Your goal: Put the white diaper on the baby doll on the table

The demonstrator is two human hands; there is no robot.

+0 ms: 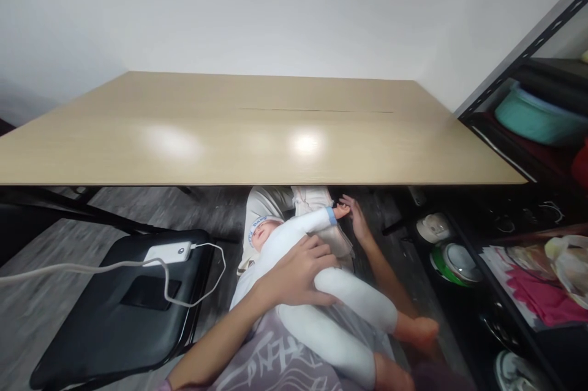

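Note:
A baby doll (pixel 298 228) in a white suit with blue cuffs and a printed cap lies on its back across my lap. Its head points to the left and its bare feet to the lower right. My left hand (pixel 303 271) is curved over the doll's lower body, with the thumb apart from the fingers around the top of one leg. Beside the doll's outstretched hand is my right hand (pixel 358 219), its fingers extended and touching or nearly touching the small hand. The doll's back is hidden.
A wooden table (pixel 220 146) spans the view ahead, its front edge above my knees. On the left, a black chair (pixel 124 330) bears a white power bank (pixel 168 253) with a cable and a dark phone (pixel 151 292). Shelves with a teal basin (pixel 537 115) stand right.

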